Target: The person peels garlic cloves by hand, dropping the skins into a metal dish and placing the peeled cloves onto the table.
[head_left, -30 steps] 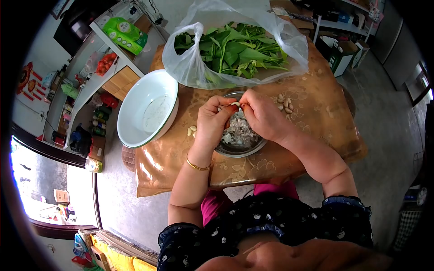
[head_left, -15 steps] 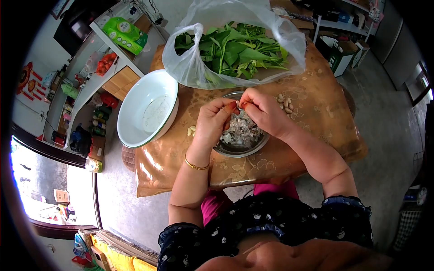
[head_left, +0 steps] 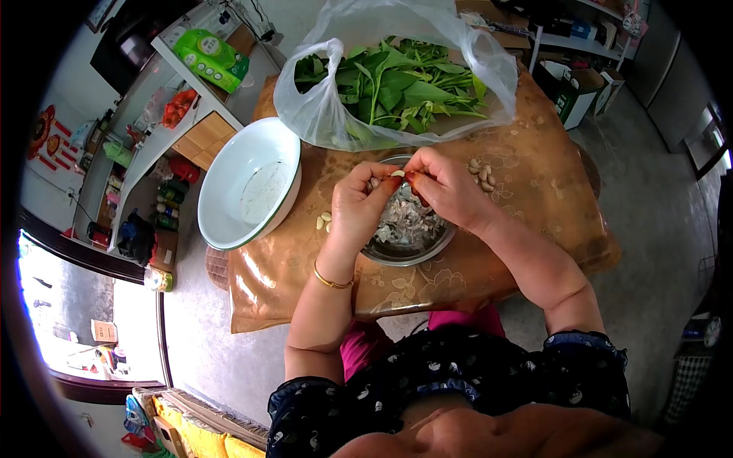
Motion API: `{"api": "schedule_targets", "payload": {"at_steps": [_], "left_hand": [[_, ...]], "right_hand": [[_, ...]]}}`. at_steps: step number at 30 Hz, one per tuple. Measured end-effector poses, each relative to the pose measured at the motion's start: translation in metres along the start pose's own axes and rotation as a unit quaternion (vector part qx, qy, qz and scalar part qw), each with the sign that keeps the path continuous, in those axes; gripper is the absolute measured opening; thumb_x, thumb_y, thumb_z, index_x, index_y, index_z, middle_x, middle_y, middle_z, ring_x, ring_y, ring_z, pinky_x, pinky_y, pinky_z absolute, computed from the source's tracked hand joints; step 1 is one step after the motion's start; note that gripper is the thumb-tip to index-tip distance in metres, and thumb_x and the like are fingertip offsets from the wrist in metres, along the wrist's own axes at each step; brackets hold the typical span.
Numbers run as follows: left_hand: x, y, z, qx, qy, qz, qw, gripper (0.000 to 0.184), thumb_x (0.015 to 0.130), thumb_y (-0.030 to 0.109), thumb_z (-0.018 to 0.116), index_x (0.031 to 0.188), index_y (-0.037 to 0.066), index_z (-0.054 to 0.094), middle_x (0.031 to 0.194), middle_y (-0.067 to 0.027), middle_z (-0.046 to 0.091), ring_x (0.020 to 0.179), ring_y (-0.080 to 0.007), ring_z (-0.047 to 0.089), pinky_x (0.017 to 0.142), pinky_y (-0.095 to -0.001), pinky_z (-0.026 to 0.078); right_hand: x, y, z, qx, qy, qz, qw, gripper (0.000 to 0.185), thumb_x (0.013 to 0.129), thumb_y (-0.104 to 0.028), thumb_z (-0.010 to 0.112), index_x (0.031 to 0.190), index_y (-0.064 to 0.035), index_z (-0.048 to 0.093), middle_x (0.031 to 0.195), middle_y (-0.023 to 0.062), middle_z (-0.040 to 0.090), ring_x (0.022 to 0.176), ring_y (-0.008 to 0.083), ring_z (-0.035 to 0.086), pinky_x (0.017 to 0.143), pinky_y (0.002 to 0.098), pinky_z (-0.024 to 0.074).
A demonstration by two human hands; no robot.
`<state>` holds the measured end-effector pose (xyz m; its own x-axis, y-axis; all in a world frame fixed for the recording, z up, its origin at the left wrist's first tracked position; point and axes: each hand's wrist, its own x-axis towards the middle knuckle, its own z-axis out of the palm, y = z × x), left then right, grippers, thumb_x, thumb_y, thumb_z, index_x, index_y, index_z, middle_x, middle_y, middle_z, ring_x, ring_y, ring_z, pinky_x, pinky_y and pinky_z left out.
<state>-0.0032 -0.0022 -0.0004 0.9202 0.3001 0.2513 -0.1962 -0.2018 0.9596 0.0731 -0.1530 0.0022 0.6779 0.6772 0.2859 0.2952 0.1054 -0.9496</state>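
Observation:
Over a metal bowl (head_left: 408, 261), my left hand (head_left: 360, 200) and my right hand (head_left: 449, 191) meet fingertip to fingertip. Between them a small pale garlic clove (head_left: 398, 173) is pinched, partly covered by the fingers. Papery garlic skins (head_left: 412, 221) fill much of the bowl below. A few smooth, peeled garlic cloves (head_left: 324, 221) lie on the table left of my left wrist. To the right of my right hand sits a small group of unpeeled garlic cloves (head_left: 482, 174).
A clear plastic bag (head_left: 305, 114) of leafy greens (head_left: 405, 84) takes up the far side of the brown-covered table (head_left: 534, 183). At the left edge stands a white enamel basin (head_left: 217, 198). Shelving with a green packet (head_left: 210, 59) is beyond it.
My fingertips have shifted slightly and the pale clove shows more plainly between them. My left hand has turned a little; the bowl, basin and bag are unmoved.

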Motion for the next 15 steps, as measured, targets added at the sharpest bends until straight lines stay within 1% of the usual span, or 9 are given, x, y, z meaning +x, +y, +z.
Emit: {"api": "schedule_targets", "payload": {"at_steps": [5, 7, 10, 11, 13, 15], "left_hand": [[0.0014, -0.0069, 0.0015, 0.011, 0.005, 0.047, 0.999, 0.011, 0.081, 0.000, 0.065, 0.092, -0.001, 0.064, 0.077, 0.0017, 0.060, 0.069, -0.0039, 0.049, 0.063, -0.0182, 0.043], [0.0013, -0.0070, 0.0018, 0.007, 0.005, 0.047, 0.999, 0.011, 0.080, 0.000, 0.065, 0.091, -0.001, 0.064, 0.077, 0.0018, 0.060, 0.069, -0.0040, 0.049, 0.063, -0.0184, 0.043], [0.0017, -0.0088, 0.0006, 0.013, -0.003, 0.058, 0.998, 0.012, 0.081, -0.001, 0.063, 0.093, -0.001, 0.064, 0.080, 0.0008, 0.062, 0.070, -0.0037, 0.051, 0.064, -0.0172, 0.043], [0.0018, -0.0097, 0.0000, 0.017, -0.007, 0.063, 0.998, 0.013, 0.082, -0.002, 0.063, 0.094, -0.001, 0.064, 0.082, 0.0003, 0.063, 0.071, -0.0035, 0.053, 0.064, -0.0166, 0.044], [0.0016, -0.0103, -0.0002, 0.026, -0.013, 0.066, 0.997, 0.013, 0.082, -0.002, 0.063, 0.094, -0.001, 0.064, 0.081, 0.0006, 0.062, 0.070, -0.0035, 0.052, 0.064, -0.0164, 0.043], [0.0020, -0.0116, -0.0008, 0.050, -0.016, 0.085, 0.995, 0.012, 0.082, -0.001, 0.063, 0.094, -0.001, 0.064, 0.080, 0.0009, 0.062, 0.068, -0.0033, 0.051, 0.062, -0.0161, 0.042]], "right_hand": [[0.0003, 0.0015, -0.0008, -0.002, 0.000, -0.003, 1.000, 0.004, 0.087, -0.003, 0.049, 0.088, -0.0006, 0.053, 0.069, -0.0024, 0.050, 0.061, 0.0029, 0.043, 0.052, 0.0204, 0.0354], [0.0003, 0.0017, -0.0012, 0.005, -0.001, 0.005, 1.000, 0.004, 0.087, -0.002, 0.049, 0.088, -0.0004, 0.053, 0.069, -0.0026, 0.050, 0.061, 0.0028, 0.043, 0.052, 0.0205, 0.0354], [0.0002, 0.0003, -0.0023, 0.013, -0.009, 0.030, 0.999, 0.004, 0.087, -0.003, 0.049, 0.088, -0.0003, 0.053, 0.069, -0.0028, 0.050, 0.061, 0.0028, 0.043, 0.052, 0.0204, 0.0354], [0.0003, 0.0007, -0.0022, 0.004, -0.006, 0.024, 1.000, 0.004, 0.087, -0.003, 0.049, 0.088, -0.0003, 0.053, 0.069, -0.0028, 0.050, 0.061, 0.0029, 0.043, 0.051, 0.0204, 0.0353], [0.0007, 0.0017, -0.0016, -0.015, -0.002, 0.011, 1.000, 0.005, 0.087, -0.004, 0.049, 0.087, -0.0003, 0.053, 0.069, -0.0029, 0.050, 0.060, 0.0030, 0.043, 0.051, 0.0204, 0.0353], [0.0000, -0.0012, -0.0016, 0.011, -0.004, 0.030, 0.999, 0.005, 0.087, -0.005, 0.050, 0.087, -0.0010, 0.053, 0.068, -0.0033, 0.049, 0.060, 0.0027, 0.042, 0.050, 0.0204, 0.0347]]}}
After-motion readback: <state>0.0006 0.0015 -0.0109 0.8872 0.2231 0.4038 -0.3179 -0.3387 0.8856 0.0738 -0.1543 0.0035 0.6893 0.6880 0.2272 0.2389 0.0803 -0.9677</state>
